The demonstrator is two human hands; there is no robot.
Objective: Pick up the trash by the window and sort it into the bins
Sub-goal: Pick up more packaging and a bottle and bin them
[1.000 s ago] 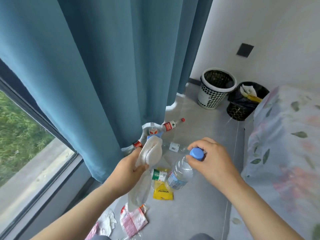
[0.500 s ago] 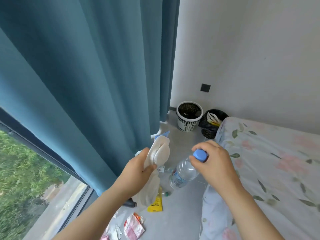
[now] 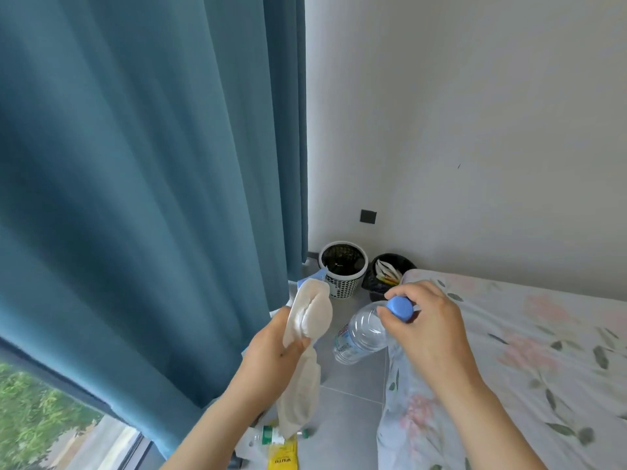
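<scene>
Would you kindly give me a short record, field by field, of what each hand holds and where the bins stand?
left hand: grips a white packet, its end hanging below the fist
right hand: holds a clear bottle by its blue cap
bins: white bin and black bin side by side at the wall
black bin: paper scraps inside
floor: yellow packet and small bottle below the left hand

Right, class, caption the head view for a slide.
Left hand holds a white wrapper, right hand a blue-capped bottle; white bin and black bin ahead.
</scene>
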